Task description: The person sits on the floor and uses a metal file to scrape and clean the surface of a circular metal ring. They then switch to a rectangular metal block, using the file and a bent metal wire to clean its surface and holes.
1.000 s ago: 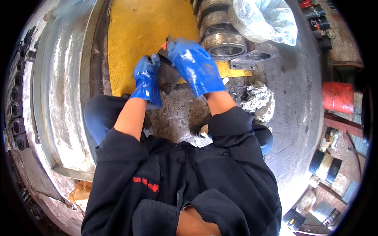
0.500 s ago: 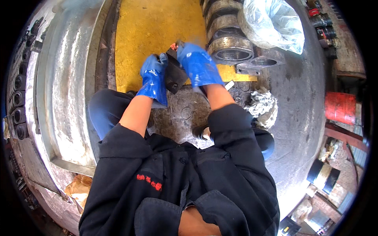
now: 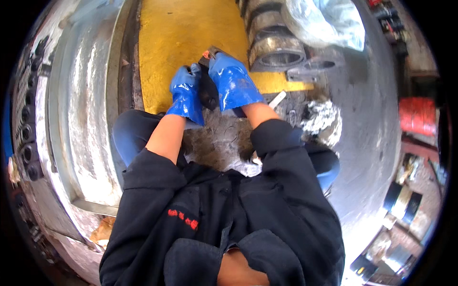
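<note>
My left hand (image 3: 185,93), in a blue rubber glove, is closed on the left side of a dark metal block (image 3: 208,90). The block stands tilted between my hands, with a round hole near its lower end. My right hand (image 3: 234,81), gloved the same way, bends over the block's upper end. Its fingers are closed round a small orange-and-grey piece (image 3: 208,52) that sticks out beyond them. Most of that piece is hidden by the glove, so its kind does not show. Both hands are over the near part of a yellow plate (image 3: 186,28).
Several thick metal rings (image 3: 277,55) lie in a row at the right, partly under a clear plastic bag (image 3: 329,24). A white strip (image 3: 277,99) and a crumpled silvery-white wad (image 3: 323,121) lie nearer. Along the left runs a long metal trough (image 3: 83,109).
My right hand has shifted slightly left and nearer my left hand, covering more of the block. The view has tilted a little. Both hands keep their grip.
</note>
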Demonstrator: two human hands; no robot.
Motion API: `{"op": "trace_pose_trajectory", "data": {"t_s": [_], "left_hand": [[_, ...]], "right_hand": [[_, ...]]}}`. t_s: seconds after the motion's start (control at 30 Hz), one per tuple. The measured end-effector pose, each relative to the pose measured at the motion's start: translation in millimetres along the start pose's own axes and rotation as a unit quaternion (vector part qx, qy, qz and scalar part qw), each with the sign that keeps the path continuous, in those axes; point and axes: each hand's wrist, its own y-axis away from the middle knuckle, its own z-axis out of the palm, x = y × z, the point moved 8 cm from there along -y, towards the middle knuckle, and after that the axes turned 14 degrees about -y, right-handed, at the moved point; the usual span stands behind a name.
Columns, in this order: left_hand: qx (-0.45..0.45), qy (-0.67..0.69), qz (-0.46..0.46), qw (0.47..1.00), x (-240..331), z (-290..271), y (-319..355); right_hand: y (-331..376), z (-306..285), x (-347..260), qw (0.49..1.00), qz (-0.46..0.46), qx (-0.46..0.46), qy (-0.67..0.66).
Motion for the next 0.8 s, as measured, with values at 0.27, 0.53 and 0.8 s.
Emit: {"op": "trace_pose_trajectory", "data": {"t_s": [0.27,0.53,0.8], "left_hand": [[0.026,0.002,0.028,0.999,-11.1,-0.6,-5.3],[-0.004,0.039,0.034,0.999,-11.3,12.3,-7.5],[-0.034,0.088,0.054,0.994,-14.7,18.9,-9.3]], "right_hand": [[114.4,-118.9,31.9,0.945,-0.104,0.093,-0.297],[154.2,-35.5,194.8,0.644,0.122,0.083,-0.75],[153.6,-11.8,201.7,0.597,0.164,0.065,-0.783]]}}
